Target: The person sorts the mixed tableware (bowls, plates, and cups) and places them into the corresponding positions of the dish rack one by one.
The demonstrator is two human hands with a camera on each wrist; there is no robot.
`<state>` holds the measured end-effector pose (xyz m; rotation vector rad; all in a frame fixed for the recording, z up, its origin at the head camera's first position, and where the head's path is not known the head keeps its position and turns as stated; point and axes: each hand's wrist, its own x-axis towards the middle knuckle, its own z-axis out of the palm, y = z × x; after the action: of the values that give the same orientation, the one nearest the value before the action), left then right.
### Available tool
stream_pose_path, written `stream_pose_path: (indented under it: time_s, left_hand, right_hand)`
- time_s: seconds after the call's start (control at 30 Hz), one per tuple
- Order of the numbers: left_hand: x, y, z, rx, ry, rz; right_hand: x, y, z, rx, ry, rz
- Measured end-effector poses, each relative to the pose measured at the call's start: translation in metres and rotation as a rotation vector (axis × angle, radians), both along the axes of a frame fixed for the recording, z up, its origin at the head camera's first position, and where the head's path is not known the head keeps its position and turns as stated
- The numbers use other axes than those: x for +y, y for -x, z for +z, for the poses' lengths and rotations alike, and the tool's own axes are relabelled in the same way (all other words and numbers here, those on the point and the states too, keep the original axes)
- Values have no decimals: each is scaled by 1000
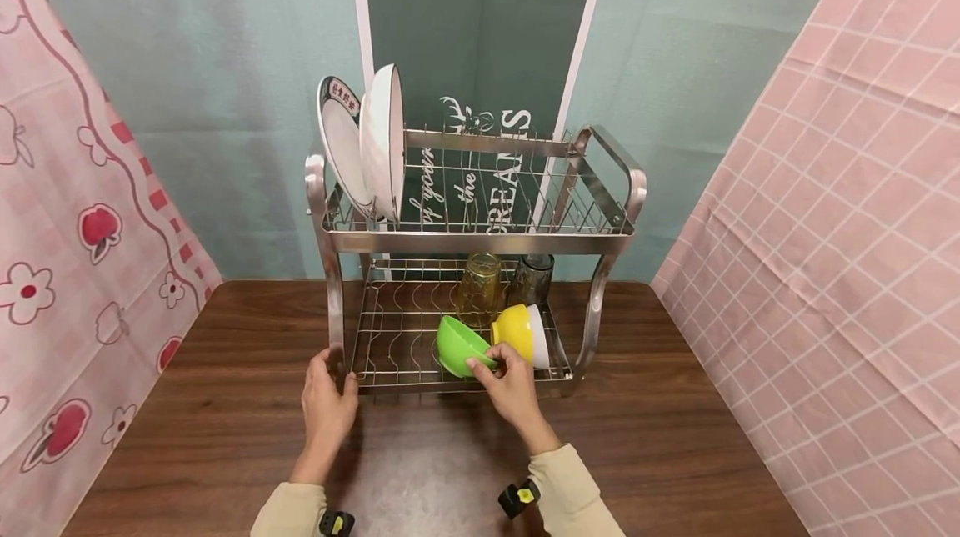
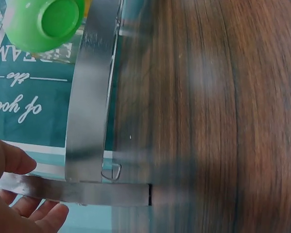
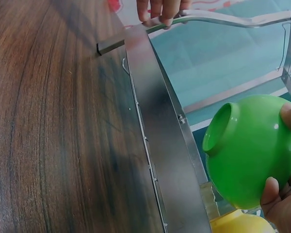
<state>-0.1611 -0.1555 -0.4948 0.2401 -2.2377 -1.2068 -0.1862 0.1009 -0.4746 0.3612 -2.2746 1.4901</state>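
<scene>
My right hand (image 1: pixel 516 391) pinches the rim of a green bowl (image 1: pixel 456 347), which is tilted on its side over the lower tier of a metal dish rack (image 1: pixel 480 243). In the right wrist view, the underside of the green bowl (image 3: pixel 252 145) and its round foot face the camera. Beside it on the lower tier, a yellow bowl (image 1: pixel 513 328) lies sideways against a white one (image 1: pixel 538 338). My left hand (image 1: pixel 327 408) grips the rack's front left leg near its foot. The left wrist view shows the thumb and fingers on opposite sides of that leg (image 2: pixel 97 192).
An amber glass (image 1: pixel 480 287) and a dark grey glass (image 1: pixel 534 277) stand at the back of the lower tier. On the upper tier, a patterned plate (image 1: pixel 341 137) and a large white bowl (image 1: pixel 384 141) stand upright at the left. Wooden tabletop (image 1: pixel 675 437) lies beneath; curtains surround it.
</scene>
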Motion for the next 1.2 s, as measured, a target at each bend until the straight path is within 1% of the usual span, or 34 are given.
stream_pose_path:
  time_s: [0.17, 0.27, 0.37, 0.5, 0.53, 0.63, 0.73, 0.93, 1.03, 1.2]
  left_hand:
    - [-4, 0, -1, -27, 38, 7]
    - [-4, 0, -1, -52, 34, 0]
    - [-5, 0, -1, -71, 31, -2]
    - [-5, 0, -3, -67, 44, 3]
    - [-5, 1, -3, -63, 47, 4]
    - [-5, 1, -4, -57, 46, 4]
    - [-6, 1, -5, -55, 42, 2]
    - [-7, 2, -5, -82, 18, -8]
    - [-7, 2, -4, -85, 11, -8]
    - [-8, 2, -3, -83, 10, -5]
  right_hand:
    - [0, 2, -1, -21, 31, -15]
    - [-1, 1, 1, -42, 51, -6]
    - [-3, -5, 13, -43, 57, 5]
    - [-7, -14, 28, -26, 43, 1]
    - [-7, -14, 28, -22, 40, -2]
    - [-8, -15, 28, -12, 35, -16]
    - [-7, -13, 25, -14, 55, -31]
    - [-7, -11, 20, -33, 99, -58]
    - [-7, -11, 19, -59, 132, -62]
    - [-7, -9, 17, -128, 203, -77]
